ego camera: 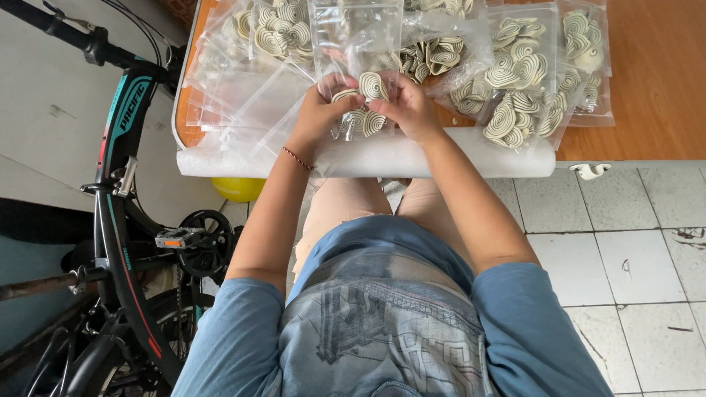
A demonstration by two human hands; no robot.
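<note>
One clear plastic bag [353, 44], gripped by left hand [318, 110] and right hand [409, 109]; right fingers pinch one spiral-striped cracker [373, 86]. About three filled bags [522, 73] beside (count uncertain), one bicycle [121, 220] left.

- Both forearms reach forward, elbows bent, converging at centre.
- Left hand [318, 110]: fingers curled, pinching, thin red cord at wrist.
- Right hand [408, 109]: fingers curled inward, close beside the left hand.

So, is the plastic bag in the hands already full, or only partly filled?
Partly filled. The clear bag has spiral pieces only near the hands, its far part empty. The right hand holds another piece.
</note>
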